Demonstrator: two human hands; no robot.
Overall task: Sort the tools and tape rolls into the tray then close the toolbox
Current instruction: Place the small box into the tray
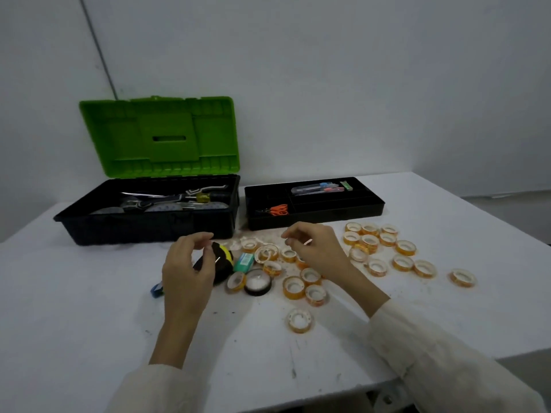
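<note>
Tape rolls (pixel 293 294): print blurred, perhaps lettering.

A white table (pixel 89 308) stood before a plain pale wall (pixel 357 70). A thin conduit (pixel 98 52) (slanted) climbed above the table's far-left edge.

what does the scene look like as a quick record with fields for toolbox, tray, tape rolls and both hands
toolbox: black, green lid open, tools inside
tray: right of toolbox, holds orange scissors and cutters
tape rolls: many small orange ones loose on table, none seen in tray
black roll: on table among them
tape measure: black and yellow, partly behind left hand
left hand: raised, fingers curled, hold unclear
right hand: raised over rolls, fingers curled, hold unclear
</note>
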